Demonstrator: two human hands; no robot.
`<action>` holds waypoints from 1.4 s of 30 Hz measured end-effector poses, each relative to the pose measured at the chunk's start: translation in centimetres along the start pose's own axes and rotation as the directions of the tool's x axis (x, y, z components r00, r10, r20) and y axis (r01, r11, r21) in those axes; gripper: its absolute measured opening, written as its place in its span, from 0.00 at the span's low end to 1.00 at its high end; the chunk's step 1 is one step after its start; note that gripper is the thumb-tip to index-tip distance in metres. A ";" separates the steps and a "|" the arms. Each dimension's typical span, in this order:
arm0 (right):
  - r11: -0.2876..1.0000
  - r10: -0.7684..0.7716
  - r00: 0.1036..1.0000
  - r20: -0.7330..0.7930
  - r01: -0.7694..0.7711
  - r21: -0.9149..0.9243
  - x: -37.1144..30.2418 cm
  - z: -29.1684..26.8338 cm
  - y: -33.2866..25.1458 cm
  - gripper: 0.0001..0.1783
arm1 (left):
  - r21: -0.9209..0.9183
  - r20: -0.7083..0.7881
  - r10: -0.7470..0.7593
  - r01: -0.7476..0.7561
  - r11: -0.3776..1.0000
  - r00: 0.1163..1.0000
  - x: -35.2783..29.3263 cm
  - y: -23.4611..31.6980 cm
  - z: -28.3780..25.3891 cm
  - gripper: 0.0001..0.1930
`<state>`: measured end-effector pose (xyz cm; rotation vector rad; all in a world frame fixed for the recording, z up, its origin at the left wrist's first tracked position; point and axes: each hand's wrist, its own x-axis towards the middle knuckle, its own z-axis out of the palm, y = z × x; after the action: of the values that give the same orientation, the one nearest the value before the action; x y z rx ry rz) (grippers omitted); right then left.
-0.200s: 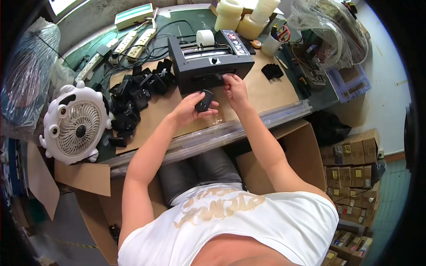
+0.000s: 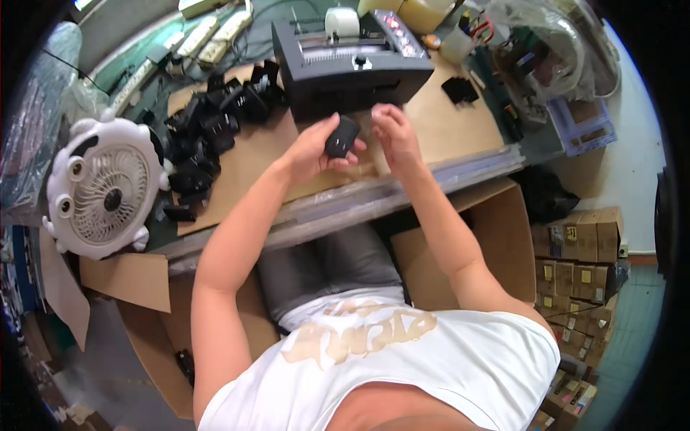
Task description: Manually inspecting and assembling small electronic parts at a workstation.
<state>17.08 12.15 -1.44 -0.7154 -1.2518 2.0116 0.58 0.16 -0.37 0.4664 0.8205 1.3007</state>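
My left hand [image 2: 313, 149] is wrapped round a black plug-in power adapter [image 2: 343, 136], its metal prongs facing up. To its right, my right hand [image 2: 397, 138] is closed in a pinch just in front of a black label dispenser [image 2: 353, 85]. Whatever its fingertips hold, if anything, is too small and blurred to make out. A white roll [image 2: 342, 23] sits on top of the dispenser. Left of the dispenser lies a heap of black adapters [image 2: 219, 123] on a brown cardboard sheet [image 2: 449, 131].
A white animal-shaped fan [image 2: 108, 190] stands at the left. Power strips [image 2: 194, 44] and cables lie behind the heap. More black pieces [image 2: 459, 90] rest right of the dispenser, near a pen cup [image 2: 456, 44]. An open carton [image 2: 503, 237] stands below the table's front edge.
My right hand has drawn back from the dispenser's front slot, still pinched. My left hand keeps the adapter and turns it slightly. The whole view has shifted a little.
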 end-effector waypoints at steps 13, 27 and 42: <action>0.860 -0.281 0.942 0.182 0.331 -0.388 -1.8 2.3 -0.6 0.07 | -0.028 0.071 0.058 -0.056 0.998 0.996 -0.1 -0.6 0.4 0.26; 0.782 -0.313 0.928 0.200 0.372 -0.500 -1.8 2.6 -0.3 0.06 | 0.060 0.074 0.074 -0.079 0.995 0.994 -0.3 -0.1 1.2 0.14; 0.748 -0.279 0.936 0.213 0.351 -0.564 -1.9 2.6 -0.2 0.06 | 0.111 0.026 0.131 -0.133 0.985 0.991 -0.6 -0.6 1.3 0.12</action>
<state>16.39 9.31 -0.04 -0.6094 -1.9718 1.3855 1.93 -0.35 0.23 0.6300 0.8622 1.3744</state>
